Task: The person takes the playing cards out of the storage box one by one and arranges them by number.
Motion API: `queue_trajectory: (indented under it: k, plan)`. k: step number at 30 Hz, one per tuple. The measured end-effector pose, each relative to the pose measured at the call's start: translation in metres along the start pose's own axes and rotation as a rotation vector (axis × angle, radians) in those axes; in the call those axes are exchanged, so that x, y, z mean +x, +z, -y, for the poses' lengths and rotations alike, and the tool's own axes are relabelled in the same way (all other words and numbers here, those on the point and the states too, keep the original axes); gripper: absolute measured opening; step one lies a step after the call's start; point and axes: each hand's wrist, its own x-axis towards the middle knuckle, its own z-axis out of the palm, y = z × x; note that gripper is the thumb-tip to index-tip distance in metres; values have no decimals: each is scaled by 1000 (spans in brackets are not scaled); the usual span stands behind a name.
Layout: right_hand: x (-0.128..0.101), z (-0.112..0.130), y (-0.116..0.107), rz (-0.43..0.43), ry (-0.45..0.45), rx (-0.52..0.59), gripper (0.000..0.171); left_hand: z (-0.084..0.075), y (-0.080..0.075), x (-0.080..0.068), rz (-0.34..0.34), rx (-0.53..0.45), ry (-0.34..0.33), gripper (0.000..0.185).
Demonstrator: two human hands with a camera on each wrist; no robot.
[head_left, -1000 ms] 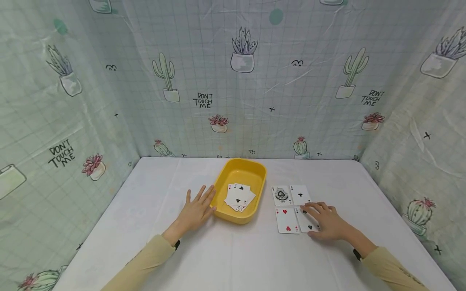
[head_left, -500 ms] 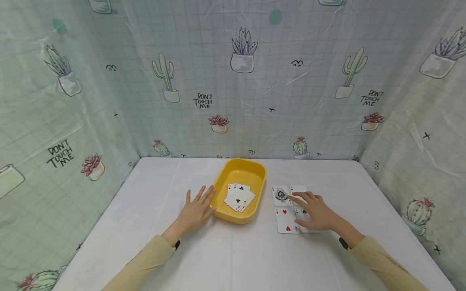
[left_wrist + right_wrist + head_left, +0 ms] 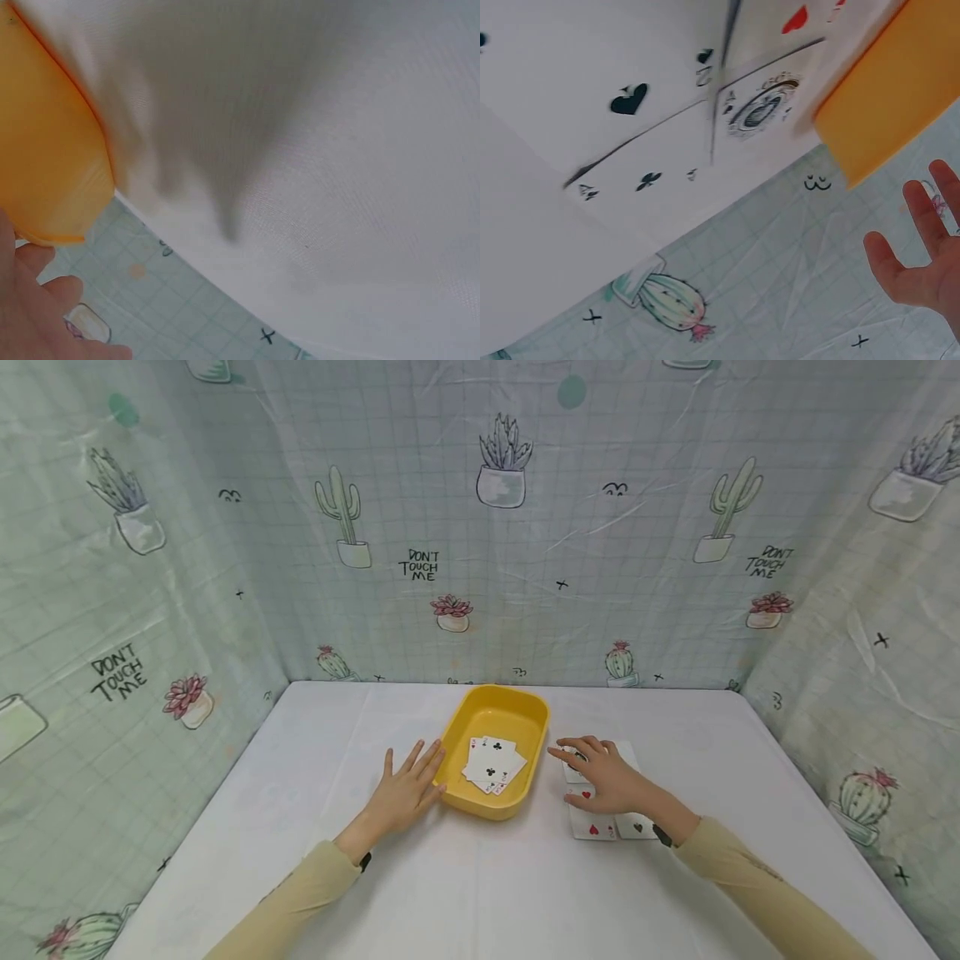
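My left hand (image 3: 401, 793) has its fingers spread, with the fingertips at the left rim of a yellow tray (image 3: 489, 720). Inside the tray lies a small overlapping pile of playing cards (image 3: 492, 767), clubs showing on top. My right hand (image 3: 609, 779) hovers over cards laid face up beside the tray, fingers loosely bent and nothing between them. Beneath it are the two of hearts (image 3: 592, 828), the two of spades (image 3: 636, 827), the ace of clubs (image 3: 646, 181) and the ace of spades (image 3: 761, 112). In the head view the hand partly covers them.
A white table (image 3: 480, 893) bears the tray and the cards. Behind it and at both sides hangs a cloth (image 3: 645, 560) printed with cacti, close to the table's edges.
My right hand has moved left across the laid-out cards, from above the two of spades towards the tray. The left hand stays at the rim, and the cards lie as before.
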Motion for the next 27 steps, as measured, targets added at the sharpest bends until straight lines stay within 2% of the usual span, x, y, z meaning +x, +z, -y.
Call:
queue_trajectory:
  k: [6, 14, 27]
  plan:
    - [26, 10, -1, 30, -5, 19, 68, 1, 0, 0, -2, -2, -3, 59]
    - [49, 13, 7, 56, -21, 27, 64, 0, -3, -1, 27, -34, -16, 59]
    - [76, 19, 14, 145, 76, 26, 66, 0, -4, -1, 24, -23, -3, 59]
